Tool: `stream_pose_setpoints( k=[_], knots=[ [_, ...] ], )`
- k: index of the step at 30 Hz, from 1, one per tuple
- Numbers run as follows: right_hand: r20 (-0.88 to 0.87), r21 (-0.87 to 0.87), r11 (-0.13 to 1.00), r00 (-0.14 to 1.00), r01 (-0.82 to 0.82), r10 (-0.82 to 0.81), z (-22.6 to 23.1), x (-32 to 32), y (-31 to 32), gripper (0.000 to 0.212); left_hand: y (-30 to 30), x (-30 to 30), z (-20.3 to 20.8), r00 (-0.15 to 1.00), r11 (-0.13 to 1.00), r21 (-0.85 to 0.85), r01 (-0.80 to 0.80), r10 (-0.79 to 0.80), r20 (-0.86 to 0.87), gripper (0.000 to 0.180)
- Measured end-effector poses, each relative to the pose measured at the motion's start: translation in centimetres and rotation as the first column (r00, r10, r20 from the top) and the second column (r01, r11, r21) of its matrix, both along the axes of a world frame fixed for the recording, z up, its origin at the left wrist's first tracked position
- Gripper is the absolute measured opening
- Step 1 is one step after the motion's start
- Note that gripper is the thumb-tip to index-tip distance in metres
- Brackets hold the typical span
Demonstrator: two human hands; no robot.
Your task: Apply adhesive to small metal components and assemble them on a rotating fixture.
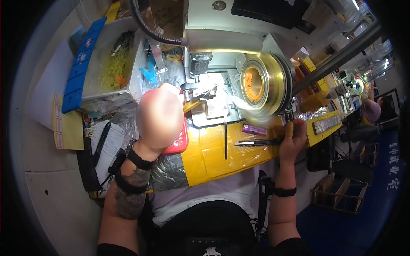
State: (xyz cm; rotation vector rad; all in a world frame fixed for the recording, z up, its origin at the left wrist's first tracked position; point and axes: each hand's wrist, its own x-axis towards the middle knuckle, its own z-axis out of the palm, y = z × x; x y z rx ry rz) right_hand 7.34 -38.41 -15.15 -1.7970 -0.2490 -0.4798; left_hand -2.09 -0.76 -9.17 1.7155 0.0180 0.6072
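Note:
My left hand (160,117) is over a red tray (181,138), its outline smeared and its fingers mostly hidden. Just beyond its fingertips lies a dark metal clamp-like part (193,87) on the lit machine bed (200,120); whether the hand grips it I cannot tell. My right hand (294,138) is at the machine's front right corner, fingers curled and a yellow cover on one fingertip; what they hold is hidden. Beside it lies a utility knife (256,142) and a purple block (255,129). A gold-coloured round wheel (271,81) with orange material in its hub stands behind.
A clear bin (132,91) with yellow-green strands and a blue edge strip (84,64) stands at the left. A lamp (224,41) hangs over the machine. Yellow sheeting (209,164) covers the bench front, with a thin black rod (226,138) on it. Another person (371,110) sits far right.

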Motion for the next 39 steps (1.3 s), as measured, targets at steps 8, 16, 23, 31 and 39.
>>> stream_pose_setpoints(
  k=[8,16,23,31,39],
  knots=[
    [-0.015,0.003,1.0,1.0,0.017,-0.017,0.4,-0.28,0.43,0.009,-0.15,0.06,-0.02,1.0,1.0,0.0,-0.009,0.009,0.03,0.006],
    [-0.007,-0.016,1.0,1.0,0.01,-0.01,0.24,0.01,0.1,0.008,0.21,0.05,-0.07,1.0,0.999,0.039,-0.008,0.008,0.003,0.006],
    [-0.031,-0.02,1.0,0.999,0.015,-0.015,0.28,-0.17,0.23,0.007,-0.01,0.15,-0.14,0.999,0.999,0.03,-0.016,0.015,0.038,0.007],
    [-0.018,-0.022,0.999,0.999,0.037,-0.037,-0.19,0.0,0.14,0.007,-0.03,0.05,-0.15,1.0,1.0,-0.004,0.013,-0.013,0.013,0.006],
    [-0.004,-0.02,0.999,1.0,0.027,-0.027,-0.45,0.11,-0.14,0.007,0.21,-0.1,-0.21,1.0,1.0,-0.003,0.022,-0.022,0.003,0.006]
  ],
)
